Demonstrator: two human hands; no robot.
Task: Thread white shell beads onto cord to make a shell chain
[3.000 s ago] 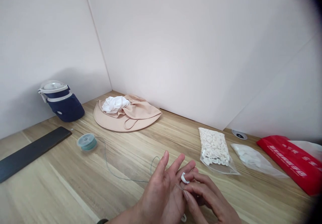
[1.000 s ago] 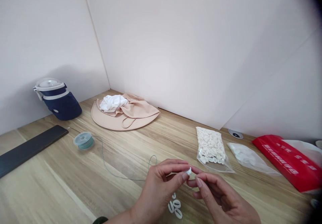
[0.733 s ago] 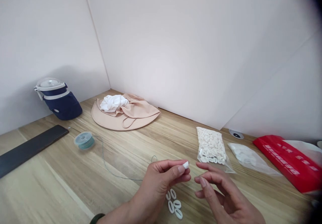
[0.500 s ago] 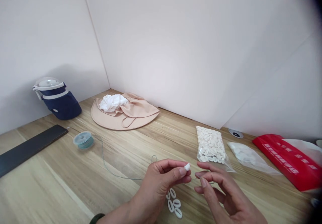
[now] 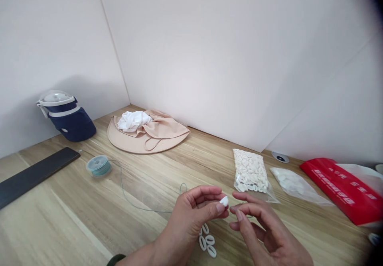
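Between thumb and fingers my left hand (image 5: 193,214) pinches a small white shell (image 5: 224,201), its ridged edge showing. My right hand (image 5: 263,226) is just right of it, thumb and forefinger pressed together on a thin blue-green thread (image 5: 131,200). The gripped part of the thread is mostly hidden; a bit shows beyond the fingers. From a spool (image 5: 98,165) at the left, the thread runs over the table and behind my left hand. Several white oval shells with slit openings (image 5: 210,240) lie beneath my hands, some partly covered by the left one.
Behind my right hand lie a clear bag of shells (image 5: 250,170), a smaller translucent bag (image 5: 295,184) and a red packet (image 5: 341,190). A beige hat (image 5: 167,132) with white cloth, a blue cup (image 5: 72,122) and a dark flat bar (image 5: 36,176) sit further left.
The shell in my left hand has turned so its ridged side shows. My right fingertips have moved slightly left, closer to the shell.
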